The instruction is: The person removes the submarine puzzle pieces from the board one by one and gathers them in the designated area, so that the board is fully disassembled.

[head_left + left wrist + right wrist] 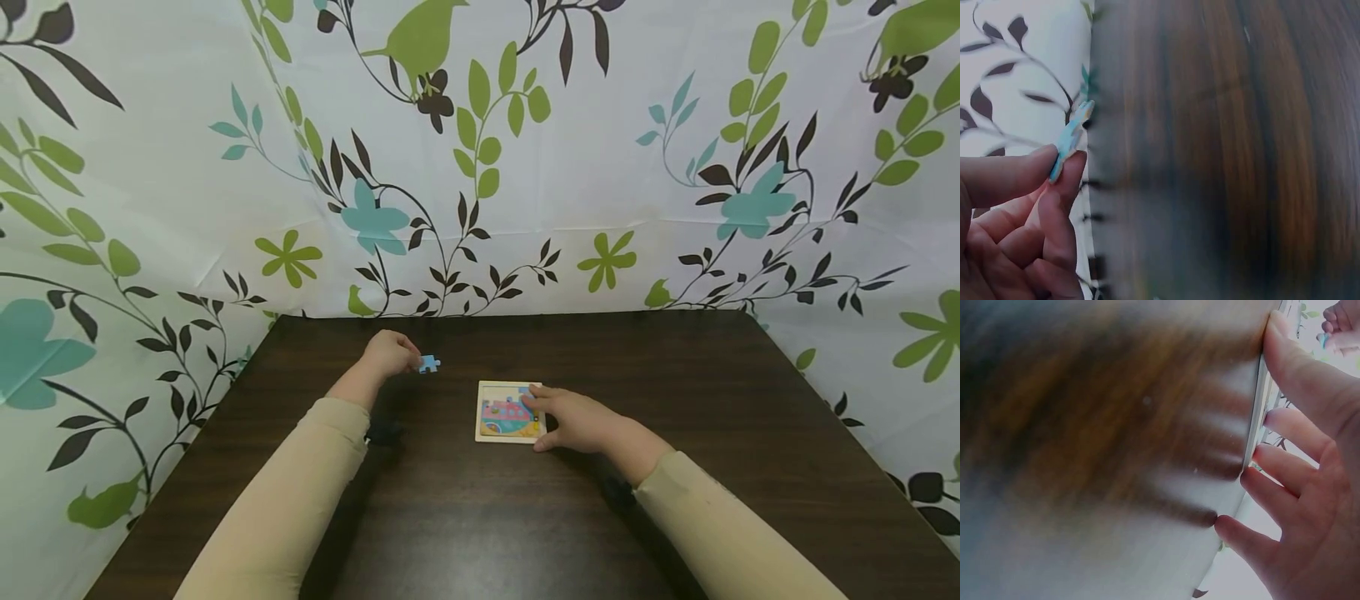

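Though thin, light-blue jigsaw piece

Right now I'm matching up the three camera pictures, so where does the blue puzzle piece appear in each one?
Head: the blue puzzle piece is left of and below centre, pinched by the left hand.
Left wrist: the blue puzzle piece is left of centre, nearly edge-on.
Right wrist: apparently a small blue bit, near the top right corner.
Shared landmark: the left hand.
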Motion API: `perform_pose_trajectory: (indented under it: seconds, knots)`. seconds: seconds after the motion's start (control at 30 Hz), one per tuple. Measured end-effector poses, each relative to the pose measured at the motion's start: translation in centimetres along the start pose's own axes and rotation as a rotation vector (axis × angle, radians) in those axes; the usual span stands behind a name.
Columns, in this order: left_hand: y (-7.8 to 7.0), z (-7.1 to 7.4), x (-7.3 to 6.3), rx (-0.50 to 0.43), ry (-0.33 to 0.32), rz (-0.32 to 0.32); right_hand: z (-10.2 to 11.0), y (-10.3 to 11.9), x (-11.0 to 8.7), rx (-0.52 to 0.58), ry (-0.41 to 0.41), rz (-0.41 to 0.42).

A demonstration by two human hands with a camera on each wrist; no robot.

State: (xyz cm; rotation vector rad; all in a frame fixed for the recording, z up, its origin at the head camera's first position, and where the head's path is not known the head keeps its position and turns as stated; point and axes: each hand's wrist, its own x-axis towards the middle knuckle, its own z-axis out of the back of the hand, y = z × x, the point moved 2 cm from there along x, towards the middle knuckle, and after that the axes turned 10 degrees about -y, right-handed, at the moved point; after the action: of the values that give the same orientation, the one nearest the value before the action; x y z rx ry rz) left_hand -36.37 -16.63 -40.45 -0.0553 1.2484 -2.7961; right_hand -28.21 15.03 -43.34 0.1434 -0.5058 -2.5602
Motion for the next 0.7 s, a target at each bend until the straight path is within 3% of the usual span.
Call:
perform_pose_trajectory:
  seconds: [0.2, 0.43, 0.53, 0.7]
  knots:
    - [1.9, 1.5, 0.1, 0.084, 0.028, 0.054, 0.1, 0.1, 0.0, 0.011, 0.002, 0.003]
    - [2.7, 1.4, -0.3, 0.122, 0.112, 0.121, 0.1, 0.1, -0.1, 0.026, -0.002, 0.002]
    - [3.0, 0.9, -0.4, 0.111, 0.150, 0.113, 0.0, 0.0, -0.1, 0.026, -0.004, -0.001]
    - [3.4, 0.4, -0.7, 0.101, 0.141, 0.082, 0.0, 0.0, 0.0, 0.024, 0.000, 0.001]
